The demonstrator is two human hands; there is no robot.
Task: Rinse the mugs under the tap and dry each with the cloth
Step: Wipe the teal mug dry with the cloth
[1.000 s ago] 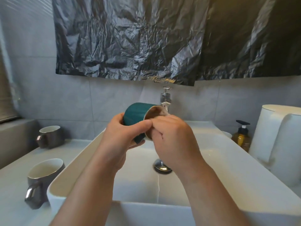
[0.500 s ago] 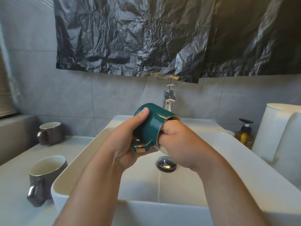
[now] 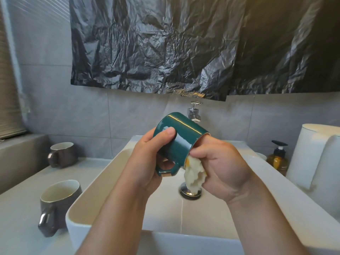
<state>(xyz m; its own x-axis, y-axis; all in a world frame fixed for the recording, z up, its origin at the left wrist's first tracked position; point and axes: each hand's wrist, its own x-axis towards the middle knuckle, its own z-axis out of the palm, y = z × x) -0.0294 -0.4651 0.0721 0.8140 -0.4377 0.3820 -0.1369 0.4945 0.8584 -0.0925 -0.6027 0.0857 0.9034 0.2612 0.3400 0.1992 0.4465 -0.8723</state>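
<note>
Two hands busy: my left hand (image 3: 145,162) grips the mug (image 3: 181,137), right hand (image 3: 222,168) pinches cloth (image 3: 194,173) at its mouth. Slick glaze could slip.

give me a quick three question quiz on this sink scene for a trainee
1. Fill in: the right hand pushes a pale ____ into the mouth of the teal mug.
2. True or false: the left hand holds the teal mug upright.
3. How many grey mugs stand on the counter left of the sink? A one, B two, C three.

Key: 1 cloth; 2 false, it is tipped on its side; 3 B.
</note>
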